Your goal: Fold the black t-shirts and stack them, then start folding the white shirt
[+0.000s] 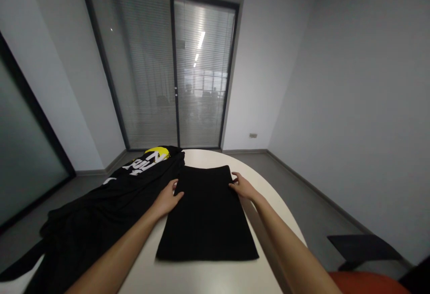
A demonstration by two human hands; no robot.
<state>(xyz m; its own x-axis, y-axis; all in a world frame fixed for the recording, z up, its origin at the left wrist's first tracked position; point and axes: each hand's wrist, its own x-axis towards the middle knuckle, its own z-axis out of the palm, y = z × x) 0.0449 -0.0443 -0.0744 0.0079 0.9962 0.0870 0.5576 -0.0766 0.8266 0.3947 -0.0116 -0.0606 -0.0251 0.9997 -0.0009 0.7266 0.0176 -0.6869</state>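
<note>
A black cloth (207,215), folded into a flat rectangle, lies on the white table (268,195) in front of me. My left hand (168,199) rests on its left edge near the far corner, fingers curled against the fabric. My right hand (242,185) is at the far right corner, fingers bent around the cloth's edge. Both forearms reach in from the bottom of the view.
A heap of black garments (101,213) with white lettering and a yellow patch (157,152) covers the table's left side. The table's rounded edge runs along the right. An orange seat (366,283) and a dark chair part (363,247) sit at lower right. Glass doors with blinds (171,74) stand behind.
</note>
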